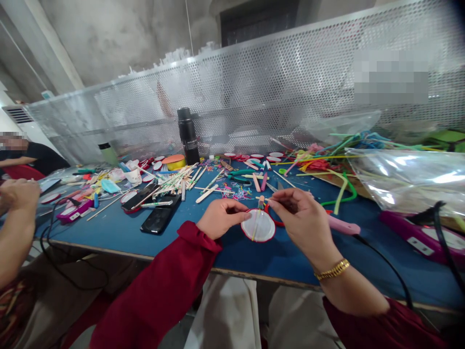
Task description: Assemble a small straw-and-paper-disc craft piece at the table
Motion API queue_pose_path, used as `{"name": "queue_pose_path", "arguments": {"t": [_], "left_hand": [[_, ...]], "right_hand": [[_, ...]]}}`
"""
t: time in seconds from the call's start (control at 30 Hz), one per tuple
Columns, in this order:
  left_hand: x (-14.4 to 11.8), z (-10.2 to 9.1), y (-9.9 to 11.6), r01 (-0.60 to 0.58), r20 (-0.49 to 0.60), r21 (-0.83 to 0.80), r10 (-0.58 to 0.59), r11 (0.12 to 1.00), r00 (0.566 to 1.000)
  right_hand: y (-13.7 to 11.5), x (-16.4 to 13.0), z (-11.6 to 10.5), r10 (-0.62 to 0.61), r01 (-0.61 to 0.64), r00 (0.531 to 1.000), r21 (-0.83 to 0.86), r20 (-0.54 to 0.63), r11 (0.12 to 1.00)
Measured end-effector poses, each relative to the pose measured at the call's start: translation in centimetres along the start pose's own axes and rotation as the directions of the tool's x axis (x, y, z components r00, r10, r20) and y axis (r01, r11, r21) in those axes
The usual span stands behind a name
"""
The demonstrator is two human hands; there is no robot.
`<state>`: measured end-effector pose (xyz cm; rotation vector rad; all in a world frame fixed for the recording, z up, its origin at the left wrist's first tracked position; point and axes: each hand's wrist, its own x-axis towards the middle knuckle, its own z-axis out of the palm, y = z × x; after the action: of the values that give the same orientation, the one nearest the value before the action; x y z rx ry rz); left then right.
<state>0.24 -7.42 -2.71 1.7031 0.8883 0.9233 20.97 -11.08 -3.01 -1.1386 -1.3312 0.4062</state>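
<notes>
Above the table's front edge, my left hand (221,218) pinches the left rim of a round white disc (264,228) edged in red. A yellowish band or strip runs down the middle of the disc, and a short wooden piece (261,201) sticks up at its top. My right hand (303,220), wearing a gold bracelet, is closed at the fingertips on a thin pale stick (265,199) beside that wooden piece. Partly behind the disc and right hand lie scissors with red-orange handles (275,221). A pink-handled corded tool (345,226) rests just right of my right hand.
Left of my hands are a black phone (160,218) and a pile of wooden sticks (178,179). A black bottle (188,138) stands behind. Small rubber bands (240,192), pliers (238,175), a purple device (417,237) and a plastic bag (417,179) lie around. Another person's arm (16,218) is far left.
</notes>
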Motion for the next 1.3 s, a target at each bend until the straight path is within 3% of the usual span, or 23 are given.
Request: {"name": "queue_pose_path", "arguments": {"t": [1.3], "left_hand": [[-0.09, 0.01, 0.32, 0.012, 0.000, 0.018, -0.012, 1.000, 1.000]], "right_hand": [[0.05, -0.02, -0.10, -0.002, 0.002, 1.000, -0.012, 0.022, 1.000]]}}
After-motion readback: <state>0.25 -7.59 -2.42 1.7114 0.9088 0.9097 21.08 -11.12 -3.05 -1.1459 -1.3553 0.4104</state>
